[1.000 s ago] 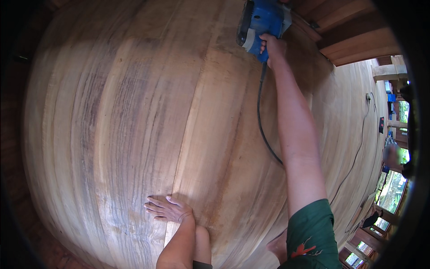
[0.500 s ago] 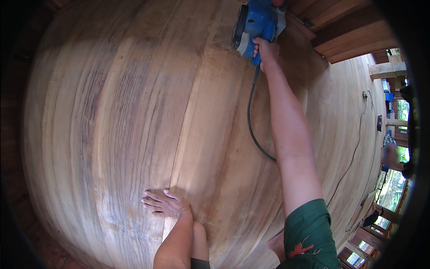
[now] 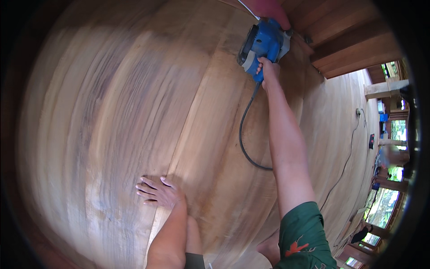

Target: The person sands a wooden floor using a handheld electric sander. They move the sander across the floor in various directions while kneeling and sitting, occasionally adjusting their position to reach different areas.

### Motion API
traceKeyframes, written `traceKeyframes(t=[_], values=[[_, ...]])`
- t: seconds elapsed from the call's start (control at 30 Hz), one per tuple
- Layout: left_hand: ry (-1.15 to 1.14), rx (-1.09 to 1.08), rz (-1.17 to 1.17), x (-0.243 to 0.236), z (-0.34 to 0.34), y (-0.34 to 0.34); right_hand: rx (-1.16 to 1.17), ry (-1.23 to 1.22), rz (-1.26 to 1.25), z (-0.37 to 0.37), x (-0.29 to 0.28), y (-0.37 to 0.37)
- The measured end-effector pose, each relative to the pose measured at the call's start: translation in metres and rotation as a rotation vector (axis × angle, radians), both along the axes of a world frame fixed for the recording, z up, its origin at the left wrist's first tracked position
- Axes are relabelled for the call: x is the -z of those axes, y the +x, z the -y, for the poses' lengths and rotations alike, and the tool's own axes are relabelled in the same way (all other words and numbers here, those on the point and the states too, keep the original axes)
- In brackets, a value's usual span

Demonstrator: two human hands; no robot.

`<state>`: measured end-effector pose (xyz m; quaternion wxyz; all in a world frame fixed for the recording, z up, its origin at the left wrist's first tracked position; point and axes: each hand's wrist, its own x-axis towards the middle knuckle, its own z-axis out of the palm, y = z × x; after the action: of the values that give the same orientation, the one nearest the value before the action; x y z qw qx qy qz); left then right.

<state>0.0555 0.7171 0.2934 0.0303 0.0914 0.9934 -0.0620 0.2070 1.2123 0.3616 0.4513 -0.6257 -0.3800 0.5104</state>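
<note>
My right hand (image 3: 269, 71) is wrapped round the rear handle of a blue belt sander (image 3: 267, 42), at the far end of my outstretched arm. The sander rests on the wooden boards (image 3: 148, 112), and its black cord (image 3: 243, 134) loops back toward me and passes behind my forearm. A dark red, bag-like thing (image 3: 271, 10) touches the sander's far end; its upper part is cut off by the frame. Nearer to me, my left hand (image 3: 162, 193) lies flat on the boards beside a seam, fingers spread, holding nothing.
A reddish-brown wooden panel wall (image 3: 345, 38) stands just right of the sander. A thin white rod (image 3: 249, 10) reaches the sander from above. Farther right, a cable (image 3: 345, 163) runs along the floor past a pale post (image 3: 380, 90). My bare foot (image 3: 268, 251) is beside the green shorts.
The view has tilted upward, so the sander sits lower in the picture and more of the red bag-like thing shows. My left hand stays flat on the boards; my right keeps its grip.
</note>
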Motion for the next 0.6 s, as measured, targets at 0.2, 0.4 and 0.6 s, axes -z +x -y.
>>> traceKeyframes(t=[0.2,0.4,0.6], values=[[0.018,0.037,-0.016,-0.003,0.004,-0.001,-0.035,0.015,-0.026,0.039,-0.004,0.002],[0.022,0.019,0.004,-0.005,0.004,0.000,-0.068,-0.001,-0.044,0.076,-0.006,0.006],[0.073,0.020,-0.019,-0.004,0.005,0.000,-0.072,0.034,-0.065,0.105,-0.003,-0.001]])
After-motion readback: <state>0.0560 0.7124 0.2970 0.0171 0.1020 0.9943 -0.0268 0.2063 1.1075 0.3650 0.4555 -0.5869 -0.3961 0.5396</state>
